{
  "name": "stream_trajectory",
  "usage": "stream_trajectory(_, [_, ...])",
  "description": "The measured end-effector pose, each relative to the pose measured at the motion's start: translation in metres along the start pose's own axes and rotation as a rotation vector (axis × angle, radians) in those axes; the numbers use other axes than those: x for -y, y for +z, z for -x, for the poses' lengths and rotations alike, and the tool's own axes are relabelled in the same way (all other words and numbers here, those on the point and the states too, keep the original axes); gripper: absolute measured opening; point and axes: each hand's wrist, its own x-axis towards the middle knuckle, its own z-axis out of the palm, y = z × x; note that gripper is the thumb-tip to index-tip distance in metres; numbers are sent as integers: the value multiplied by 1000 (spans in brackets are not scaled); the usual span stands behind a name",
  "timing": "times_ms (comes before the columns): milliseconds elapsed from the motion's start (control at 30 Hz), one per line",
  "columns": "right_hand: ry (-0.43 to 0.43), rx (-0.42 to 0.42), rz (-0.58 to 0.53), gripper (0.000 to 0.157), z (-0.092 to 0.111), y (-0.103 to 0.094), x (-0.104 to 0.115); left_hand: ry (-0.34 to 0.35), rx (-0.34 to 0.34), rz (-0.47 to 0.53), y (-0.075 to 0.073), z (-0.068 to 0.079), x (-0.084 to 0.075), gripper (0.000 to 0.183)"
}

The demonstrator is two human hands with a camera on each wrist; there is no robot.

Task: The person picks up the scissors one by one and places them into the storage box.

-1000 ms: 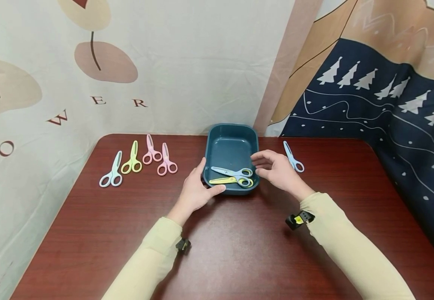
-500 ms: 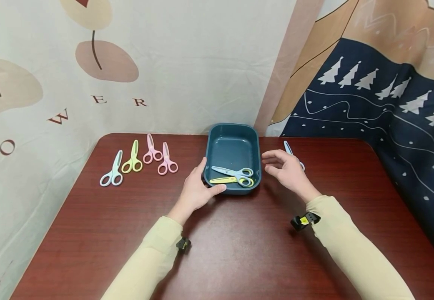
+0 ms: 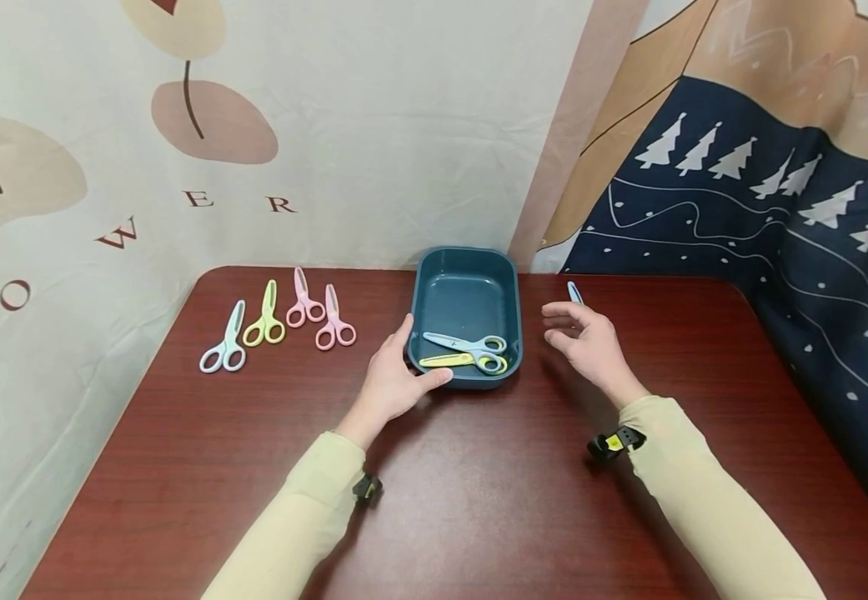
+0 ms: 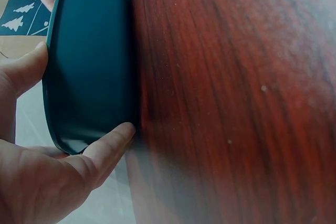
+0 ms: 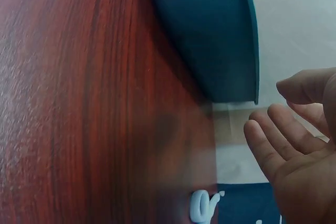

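My left hand (image 3: 391,377) rests at the near left corner of a dark teal plastic tray (image 3: 459,296). Its thumb touches the near rim, and its straight fingers lie along the left side, as the left wrist view also shows. Inside the tray, blue scissors (image 3: 449,342) lie partly over yellow-green scissors (image 3: 444,361). To the right of the tray, my right hand (image 3: 589,343) is apart from it and holds nothing. Another pair of blue scissors (image 3: 574,292) lies on the table behind this hand, mostly hidden; its light blue handle (image 5: 199,206) shows in the right wrist view.
Left of the tray, light blue scissors (image 3: 224,346), yellow-green scissors (image 3: 264,321) and two pink pairs, the far scissors (image 3: 302,302) and the near scissors (image 3: 333,321), lie on the dark red table (image 3: 479,483). A printed cloth (image 3: 373,167) hangs behind.
My right hand has drawn away from the tray's right rim toward the right and now covers most of the blue scissors there. The left hand and the tray stay nearly still.
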Motion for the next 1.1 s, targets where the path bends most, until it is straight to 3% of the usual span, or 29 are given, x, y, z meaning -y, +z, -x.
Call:
stream_trajectory(333, [-17, -115, 50, 33, 1, -5, -13, -26, 14, 9, 0, 0, 0, 108])
stream_trajectory(1100, [112, -228, 137, 36, 0, -16, -24, -12, 8, 2, 0, 0, 1, 108])
